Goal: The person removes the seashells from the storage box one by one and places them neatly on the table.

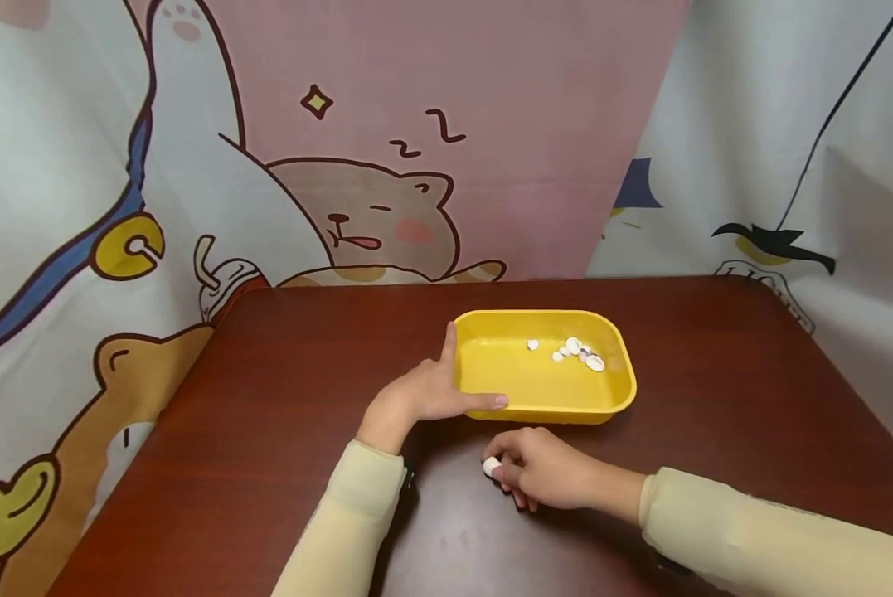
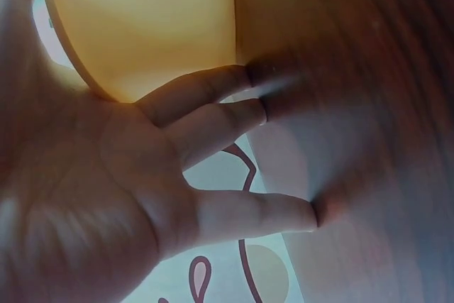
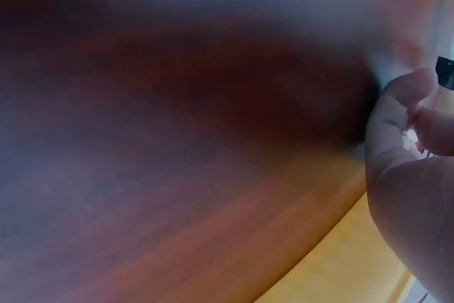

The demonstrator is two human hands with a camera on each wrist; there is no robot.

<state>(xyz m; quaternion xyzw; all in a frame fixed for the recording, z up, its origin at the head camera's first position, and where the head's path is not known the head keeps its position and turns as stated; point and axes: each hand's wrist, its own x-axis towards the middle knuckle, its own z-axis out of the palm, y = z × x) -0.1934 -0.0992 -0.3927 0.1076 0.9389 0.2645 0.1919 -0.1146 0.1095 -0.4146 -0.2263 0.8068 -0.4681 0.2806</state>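
Note:
A yellow tray [image 1: 536,394] stands on the table, with several small white round pieces [image 1: 573,347] in its right half. My left hand [image 1: 429,390] is at its near left corner, index finger along the left rim and thumb over the front rim. In the left wrist view, that hand's other fingers [image 2: 255,212] reach straight out beside the tray wall [image 2: 156,26]. Just in front of the tray, my right hand [image 1: 546,468] pinches a small white round piece [image 1: 492,466] between thumb and fingers, low over the table. Its exact kind cannot be made out.
The dark red-brown table [image 1: 289,398] extends to both sides of the tray. A cloth printed with cartoon animals [image 1: 386,215] hangs behind it, and more cloth hangs at left and right.

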